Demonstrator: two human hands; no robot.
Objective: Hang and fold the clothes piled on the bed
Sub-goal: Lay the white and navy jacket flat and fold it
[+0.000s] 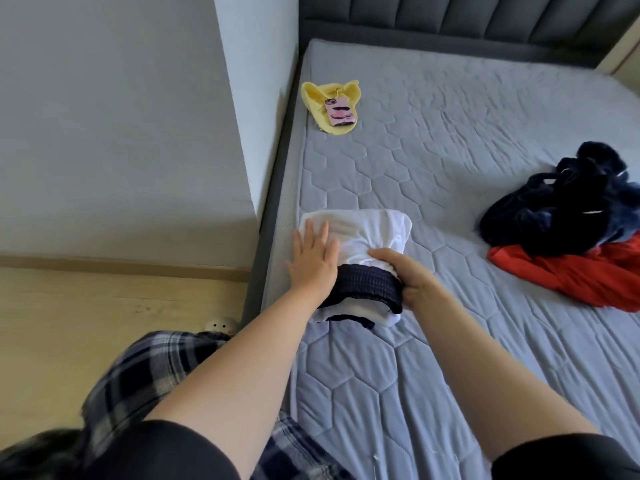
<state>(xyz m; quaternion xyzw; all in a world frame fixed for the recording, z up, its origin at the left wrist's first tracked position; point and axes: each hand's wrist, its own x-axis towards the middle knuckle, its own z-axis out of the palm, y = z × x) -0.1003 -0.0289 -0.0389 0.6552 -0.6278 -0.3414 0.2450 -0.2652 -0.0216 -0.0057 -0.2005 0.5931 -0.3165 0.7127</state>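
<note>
A folded white garment (370, 226) with a dark navy ribbed band (363, 284) lies near the left edge of the grey quilted mattress (433, 150). My left hand (311, 258) lies flat on its left side, fingers spread. My right hand (405, 275) grips the garment's right side where the navy band meets the white cloth. At the right of the bed sits a pile of dark navy clothes (568, 206) on top of a red garment (581, 275).
A yellow cloth (322, 98) with a pink phone (339, 112) on it lies near the bed's far left. A dark padded headboard (467, 19) stands behind. A grey wall and wooden floor (86, 323) are to the left of the bed frame.
</note>
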